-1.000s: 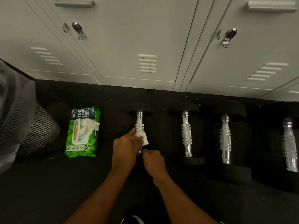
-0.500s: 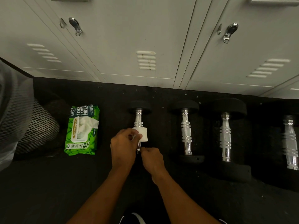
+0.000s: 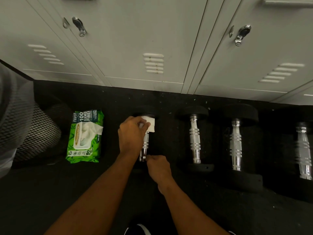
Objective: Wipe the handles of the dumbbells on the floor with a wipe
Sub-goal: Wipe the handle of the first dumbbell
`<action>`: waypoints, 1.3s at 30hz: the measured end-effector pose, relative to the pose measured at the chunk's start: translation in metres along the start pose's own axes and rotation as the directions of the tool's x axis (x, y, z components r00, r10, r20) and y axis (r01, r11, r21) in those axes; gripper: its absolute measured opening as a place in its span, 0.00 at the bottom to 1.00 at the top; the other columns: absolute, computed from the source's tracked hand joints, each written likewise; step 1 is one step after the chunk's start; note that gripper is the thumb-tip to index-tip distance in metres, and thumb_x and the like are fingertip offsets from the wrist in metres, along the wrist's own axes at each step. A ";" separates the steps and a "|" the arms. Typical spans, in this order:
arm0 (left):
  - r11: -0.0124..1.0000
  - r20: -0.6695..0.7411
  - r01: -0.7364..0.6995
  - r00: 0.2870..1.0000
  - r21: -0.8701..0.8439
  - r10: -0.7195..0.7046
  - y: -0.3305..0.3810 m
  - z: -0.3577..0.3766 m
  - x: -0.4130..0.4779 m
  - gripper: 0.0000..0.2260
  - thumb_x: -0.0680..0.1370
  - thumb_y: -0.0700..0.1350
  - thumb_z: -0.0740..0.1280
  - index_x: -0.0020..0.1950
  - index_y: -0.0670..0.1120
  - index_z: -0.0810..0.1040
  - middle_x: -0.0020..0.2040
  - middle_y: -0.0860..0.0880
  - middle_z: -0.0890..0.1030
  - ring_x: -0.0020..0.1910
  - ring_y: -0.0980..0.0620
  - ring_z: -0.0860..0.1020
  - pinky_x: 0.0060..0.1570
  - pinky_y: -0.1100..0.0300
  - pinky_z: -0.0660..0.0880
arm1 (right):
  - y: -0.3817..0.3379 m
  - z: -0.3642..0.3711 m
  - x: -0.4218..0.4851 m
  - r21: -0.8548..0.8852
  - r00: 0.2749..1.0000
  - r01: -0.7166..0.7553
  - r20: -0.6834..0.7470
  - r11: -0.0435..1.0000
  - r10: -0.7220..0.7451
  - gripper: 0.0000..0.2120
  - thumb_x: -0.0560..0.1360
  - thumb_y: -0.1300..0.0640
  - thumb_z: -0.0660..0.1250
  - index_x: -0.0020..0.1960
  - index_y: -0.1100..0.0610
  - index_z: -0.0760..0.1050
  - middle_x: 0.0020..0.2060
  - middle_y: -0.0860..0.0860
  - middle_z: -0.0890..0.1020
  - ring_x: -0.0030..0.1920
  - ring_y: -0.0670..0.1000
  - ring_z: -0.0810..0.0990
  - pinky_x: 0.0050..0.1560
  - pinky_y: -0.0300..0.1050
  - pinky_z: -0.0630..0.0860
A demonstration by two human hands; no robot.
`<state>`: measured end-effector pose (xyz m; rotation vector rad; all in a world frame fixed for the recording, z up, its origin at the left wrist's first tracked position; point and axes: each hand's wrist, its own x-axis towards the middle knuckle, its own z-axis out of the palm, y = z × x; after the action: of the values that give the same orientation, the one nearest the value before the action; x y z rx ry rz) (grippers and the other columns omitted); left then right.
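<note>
Where the dark floor (image 3: 50, 200) meets a bank of grey lockers (image 3: 135, 39), four dumbbells lie side by side, handles running away from the camera toward the lockers. Each has black round heads and a shiny chrome handle with ribbed bands at the middle. The far-right dumbbell (image 3: 303, 150) is blurred at the frame edge; next come the third dumbbell (image 3: 236, 145) and the second dumbbell (image 3: 195, 139), both untouched. The leftmost dumbbell (image 3: 145, 146) is partly covered by the person's arms, so only the near half of its handle and the rim of its far head show.

Left of it, apart from the dumbbells, lies a green pack of wipes (image 3: 84, 136) with its flap open and a white sheet sticking out. Further left, a black mesh object (image 3: 33, 129) fills the edge.

The left hand (image 3: 132, 134) is closed around a folded white wipe (image 3: 150, 124), pressing it on the far end of the leftmost handle, just below the head. The right hand (image 3: 158, 167) is curled shut at the handle's near end, fingertips touching the chrome.
</note>
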<state>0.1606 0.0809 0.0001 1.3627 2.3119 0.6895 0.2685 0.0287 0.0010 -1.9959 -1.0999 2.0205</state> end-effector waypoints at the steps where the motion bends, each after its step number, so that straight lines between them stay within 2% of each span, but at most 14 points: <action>1: 1.000 0.016 -0.006 1.000 0.005 0.005 -0.001 -0.001 -0.005 0.07 0.72 0.45 0.75 0.47 0.44 0.84 0.48 0.47 0.82 0.42 0.55 0.80 0.44 0.62 0.78 | 0.000 0.000 0.001 0.001 1.000 -0.003 -0.003 1.000 0.003 0.16 0.79 0.55 0.60 0.32 0.55 0.69 0.27 0.49 0.70 0.27 0.43 0.67 0.28 0.36 0.64; 4: 1.000 0.062 0.012 0.998 0.007 -0.012 -0.004 -0.006 -0.020 0.05 0.72 0.44 0.75 0.44 0.45 0.83 0.48 0.48 0.80 0.42 0.54 0.80 0.45 0.59 0.80 | 0.000 0.001 0.002 0.003 1.000 -0.023 -0.010 1.000 0.023 0.14 0.78 0.55 0.61 0.34 0.55 0.71 0.29 0.49 0.72 0.28 0.44 0.68 0.29 0.37 0.66; 7: 0.997 0.092 0.072 0.993 0.001 -0.071 -0.007 -0.012 -0.038 0.04 0.71 0.45 0.76 0.42 0.46 0.83 0.47 0.49 0.79 0.42 0.55 0.80 0.44 0.62 0.77 | -0.001 0.001 0.003 -0.005 0.999 -0.029 -0.014 1.000 0.029 0.12 0.78 0.56 0.62 0.36 0.55 0.74 0.32 0.50 0.75 0.30 0.45 0.71 0.31 0.38 0.68; 11: 0.989 0.158 0.139 0.977 0.049 -0.145 -0.015 -0.021 -0.057 0.05 0.71 0.47 0.76 0.43 0.48 0.84 0.46 0.51 0.82 0.42 0.58 0.79 0.43 0.67 0.74 | -0.006 0.002 0.008 -0.060 0.998 -0.061 -0.032 0.996 0.059 0.08 0.77 0.55 0.62 0.51 0.58 0.78 0.48 0.54 0.82 0.40 0.47 0.77 0.35 0.38 0.72; 14: 0.985 0.186 0.170 0.967 0.037 -0.174 -0.018 -0.024 -0.065 0.05 0.71 0.47 0.76 0.45 0.47 0.85 0.44 0.52 0.84 0.40 0.60 0.79 0.43 0.68 0.74 | -0.007 0.002 0.011 -0.107 0.995 -0.098 -0.015 0.989 0.097 0.11 0.78 0.55 0.62 0.57 0.57 0.76 0.52 0.54 0.81 0.42 0.47 0.78 0.35 0.37 0.72; 16: 0.982 0.173 0.188 0.967 0.007 -0.186 -0.018 -0.023 -0.068 0.06 0.71 0.46 0.76 0.46 0.47 0.86 0.44 0.51 0.85 0.41 0.59 0.81 0.45 0.65 0.78 | -0.005 0.002 0.011 -0.109 0.995 -0.099 -0.014 0.989 0.098 0.12 0.78 0.55 0.62 0.59 0.57 0.76 0.52 0.54 0.81 0.43 0.47 0.78 0.36 0.37 0.72; 19: 0.980 0.111 0.191 0.977 -0.062 -0.184 -0.015 -0.017 -0.065 0.04 0.70 0.44 0.76 0.44 0.46 0.86 0.43 0.50 0.85 0.40 0.57 0.81 0.46 0.60 0.80 | 0.000 0.006 0.013 -0.075 0.997 -0.073 0.006 0.995 0.073 0.11 0.79 0.55 0.59 0.56 0.57 0.76 0.50 0.54 0.80 0.40 0.47 0.76 0.37 0.38 0.72; 21: 0.983 0.084 0.168 0.983 -0.079 -0.162 -0.013 -0.013 -0.059 0.03 0.70 0.43 0.77 0.43 0.46 0.86 0.43 0.50 0.85 0.40 0.56 0.82 0.46 0.57 0.80 | 0.002 0.011 0.013 -0.065 0.998 -0.065 0.006 0.996 0.065 0.11 0.79 0.54 0.57 0.51 0.55 0.77 0.54 0.57 0.80 0.44 0.50 0.77 0.44 0.44 0.73; 24: 0.993 0.077 0.105 0.992 -0.052 -0.101 -0.010 -0.010 -0.048 0.04 0.71 0.43 0.76 0.44 0.45 0.85 0.45 0.49 0.84 0.42 0.57 0.81 0.47 0.59 0.80 | 0.006 0.016 0.012 0.009 0.998 -0.069 -0.008 0.998 0.069 0.13 0.78 0.51 0.58 0.37 0.52 0.75 0.59 0.60 0.78 0.43 0.51 0.75 0.42 0.45 0.70; 27: 0.999 0.063 0.053 0.997 -0.002 -0.053 -0.006 -0.010 -0.036 0.05 0.72 0.43 0.75 0.46 0.44 0.85 0.46 0.48 0.85 0.44 0.54 0.82 0.48 0.60 0.79 | 0.011 0.020 0.012 0.033 0.998 -0.063 0.005 0.997 0.063 0.13 0.77 0.50 0.58 0.35 0.50 0.73 0.60 0.61 0.76 0.43 0.52 0.74 0.42 0.45 0.70; 30: 0.999 0.064 0.028 0.997 0.038 -0.030 -0.001 -0.007 -0.019 0.06 0.73 0.44 0.74 0.48 0.43 0.85 0.48 0.46 0.84 0.45 0.52 0.82 0.49 0.58 0.79 | 0.011 0.021 0.012 0.029 0.999 -0.030 0.016 0.999 0.029 0.13 0.76 0.50 0.57 0.34 0.48 0.69 0.53 0.58 0.74 0.43 0.51 0.72 0.44 0.46 0.71; 32: 0.998 0.049 0.041 0.998 0.044 -0.043 0.003 -0.004 -0.004 0.07 0.74 0.45 0.72 0.50 0.44 0.85 0.49 0.47 0.85 0.46 0.53 0.82 0.50 0.61 0.78 | 0.011 0.021 0.014 0.036 1.000 -0.012 0.013 0.999 0.012 0.15 0.77 0.51 0.58 0.31 0.48 0.66 0.49 0.55 0.70 0.39 0.50 0.70 0.42 0.45 0.69; 36: 0.995 0.006 0.090 0.996 0.039 -0.090 0.008 -0.001 0.013 0.09 0.75 0.46 0.72 0.52 0.44 0.85 0.50 0.47 0.85 0.47 0.53 0.82 0.48 0.66 0.72 | 0.015 0.020 0.017 0.052 1.000 0.008 0.019 0.999 -0.009 0.18 0.77 0.55 0.59 0.28 0.51 0.66 0.47 0.56 0.69 0.36 0.49 0.68 0.40 0.47 0.67; 39: 0.996 0.035 0.080 0.996 0.050 -0.082 0.006 -0.002 0.005 0.09 0.75 0.46 0.72 0.52 0.45 0.84 0.52 0.47 0.84 0.49 0.53 0.81 0.49 0.66 0.72 | 0.016 0.019 0.020 0.049 1.000 0.020 0.016 0.999 -0.021 0.19 0.77 0.56 0.59 0.27 0.52 0.65 0.45 0.55 0.68 0.33 0.48 0.67 0.37 0.45 0.66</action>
<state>0.1615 0.0875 0.0055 1.2836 2.3541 0.5820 0.2553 0.0196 -0.0268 -1.9410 -1.0594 2.0365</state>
